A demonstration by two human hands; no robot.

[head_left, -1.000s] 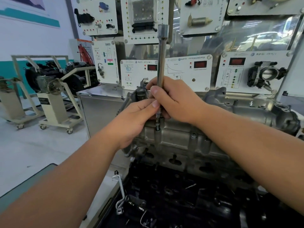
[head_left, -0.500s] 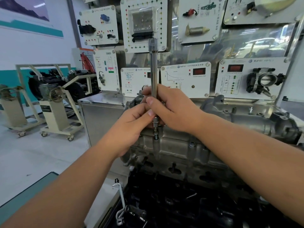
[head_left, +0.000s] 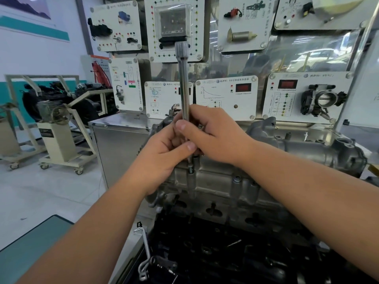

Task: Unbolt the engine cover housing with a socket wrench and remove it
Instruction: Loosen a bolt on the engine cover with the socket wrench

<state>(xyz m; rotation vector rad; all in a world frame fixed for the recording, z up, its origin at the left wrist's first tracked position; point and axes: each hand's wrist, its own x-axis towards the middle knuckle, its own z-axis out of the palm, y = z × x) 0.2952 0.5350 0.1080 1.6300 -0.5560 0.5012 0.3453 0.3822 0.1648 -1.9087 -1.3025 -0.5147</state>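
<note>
The grey cast engine cover housing [head_left: 266, 160] lies across the middle of the head view, on top of a dark engine block [head_left: 225, 253]. A long chrome socket wrench extension [head_left: 183, 78] stands nearly upright over the housing's left end. My right hand [head_left: 213, 134] is shut around its lower shaft. My left hand [head_left: 164, 158] pinches the tool just below, fingers and thumb closed on it. Under the hands a bolt [head_left: 190, 171] sticks up out of a boss on the housing. The socket tip is hidden by my fingers.
White training panels [head_left: 225, 95] with gauges and a throttle body [head_left: 324, 99] stand right behind the housing. A steel cabinet [head_left: 119, 144] is at the left, engine stands on casters [head_left: 61, 140] farther left. A bent metal rod [head_left: 145, 253] hangs at the block's front left.
The wrench's top has leaned slightly left. The bolt now shows raised out of its boss below the hands. My view has tipped down a little; both hands keep their grip.
</note>
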